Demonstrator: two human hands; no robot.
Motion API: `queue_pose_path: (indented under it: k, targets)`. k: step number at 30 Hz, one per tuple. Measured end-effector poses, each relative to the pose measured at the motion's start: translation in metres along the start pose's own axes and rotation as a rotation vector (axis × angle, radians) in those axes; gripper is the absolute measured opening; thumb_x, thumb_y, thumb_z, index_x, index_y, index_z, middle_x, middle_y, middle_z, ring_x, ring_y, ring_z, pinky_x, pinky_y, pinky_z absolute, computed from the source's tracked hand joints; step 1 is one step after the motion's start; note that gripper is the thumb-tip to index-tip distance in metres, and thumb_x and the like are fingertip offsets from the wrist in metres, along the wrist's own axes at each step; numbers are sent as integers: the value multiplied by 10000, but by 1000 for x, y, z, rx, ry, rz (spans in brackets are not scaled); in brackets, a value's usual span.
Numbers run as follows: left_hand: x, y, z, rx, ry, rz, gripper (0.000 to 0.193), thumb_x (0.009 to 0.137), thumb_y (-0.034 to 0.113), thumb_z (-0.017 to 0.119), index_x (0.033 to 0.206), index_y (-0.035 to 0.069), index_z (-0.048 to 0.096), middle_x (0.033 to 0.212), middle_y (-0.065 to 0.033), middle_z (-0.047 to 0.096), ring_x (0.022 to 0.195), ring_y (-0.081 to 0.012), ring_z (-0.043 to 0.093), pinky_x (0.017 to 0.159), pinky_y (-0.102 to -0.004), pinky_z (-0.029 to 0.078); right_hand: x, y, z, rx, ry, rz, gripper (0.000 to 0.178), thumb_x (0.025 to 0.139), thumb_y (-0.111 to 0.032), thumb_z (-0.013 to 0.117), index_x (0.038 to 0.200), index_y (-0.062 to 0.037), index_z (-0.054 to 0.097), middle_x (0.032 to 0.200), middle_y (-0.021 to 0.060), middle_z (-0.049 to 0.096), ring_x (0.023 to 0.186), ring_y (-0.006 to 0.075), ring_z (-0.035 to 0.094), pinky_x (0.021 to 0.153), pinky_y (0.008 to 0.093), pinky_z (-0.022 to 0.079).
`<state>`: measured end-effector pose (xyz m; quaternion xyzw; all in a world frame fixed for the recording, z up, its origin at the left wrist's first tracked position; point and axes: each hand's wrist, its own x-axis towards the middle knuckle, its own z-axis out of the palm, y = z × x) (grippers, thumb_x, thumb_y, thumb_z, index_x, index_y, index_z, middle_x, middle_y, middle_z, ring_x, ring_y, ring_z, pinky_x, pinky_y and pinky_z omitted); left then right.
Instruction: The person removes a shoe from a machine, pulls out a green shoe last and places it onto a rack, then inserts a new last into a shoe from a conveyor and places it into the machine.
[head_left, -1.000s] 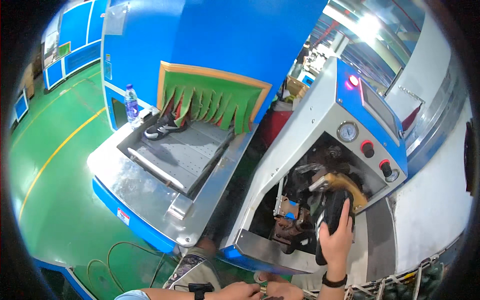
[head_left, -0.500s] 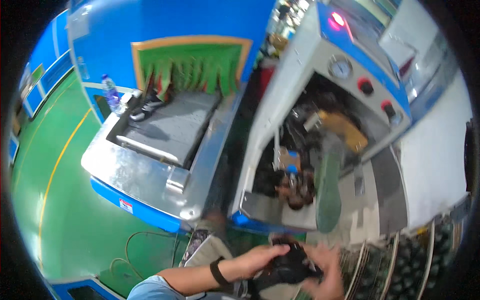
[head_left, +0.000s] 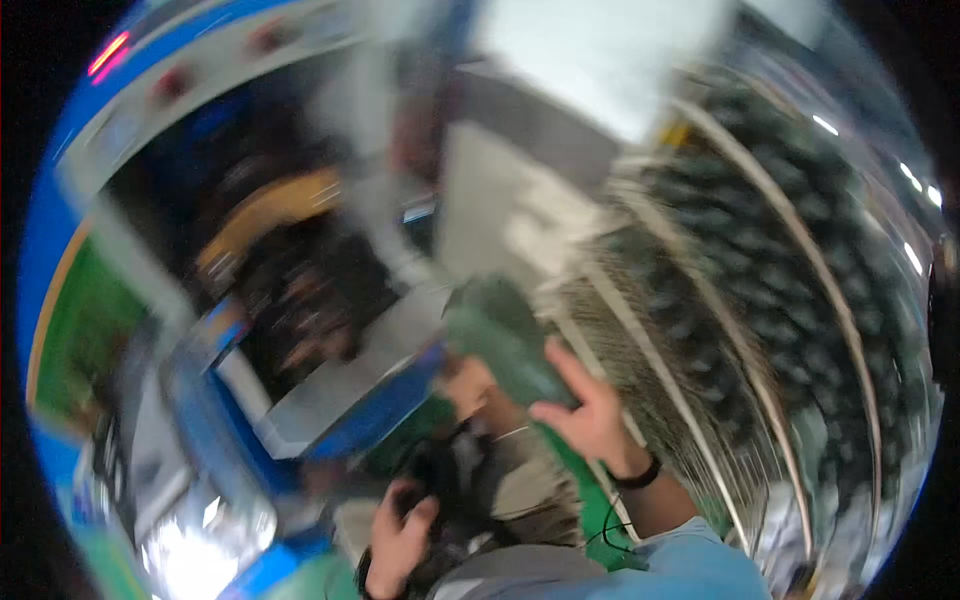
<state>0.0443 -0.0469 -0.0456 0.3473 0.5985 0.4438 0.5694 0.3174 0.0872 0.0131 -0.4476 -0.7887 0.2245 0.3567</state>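
Note:
Near the lower edge, my left hand (head_left: 398, 545) is closed on a black shoe (head_left: 455, 485), its outline smeared by motion. Ahead and to the right, my right hand (head_left: 592, 415) has its thumb and fingers around the near end of a dark green, long rounded piece shaped like a shoe last (head_left: 505, 335). The far end of this green piece lies beside the pale bench top. Blur hides how firmly the right fingers grip.
On the left stands a white and blue machine (head_left: 280, 430) with a dark open bay and a yellow-brown part (head_left: 280, 205). A pale bench (head_left: 490, 200) lies beyond my right hand. Racks with light rails (head_left: 720, 290) full of dark green pieces fill the right side.
The view has swung right, toward the racks. My right hand has left the black shoe and moved to the green piece. My left hand still holds the shoe.

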Motion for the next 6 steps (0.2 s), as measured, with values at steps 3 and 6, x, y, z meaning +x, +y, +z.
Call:
queue_pose_path:
  k: [3, 6]
  targets:
    - [15, -63, -1, 129, -62, 118, 305, 1000, 309, 555, 1212, 109, 643, 1149, -191, 711, 988, -345, 705, 838, -406, 544, -99, 18, -50, -213, 204, 578, 671, 877, -150, 764, 1453, -9, 449, 1428, 256, 517, 1278, 326, 565, 925, 380, 548]
    - [42, -107, -7, 133, -23, 276, 476, 854, 346, 689, 1177, 19, 567, 1129, -149, 572, 1075, -255, 537, 989, -417, 410, -203, 49, -87, -396, 568, 738, 730, 882, -145, 732, 1522, -61, 390, 1425, 237, 537, 1264, 326, 578, 981, 397, 516]
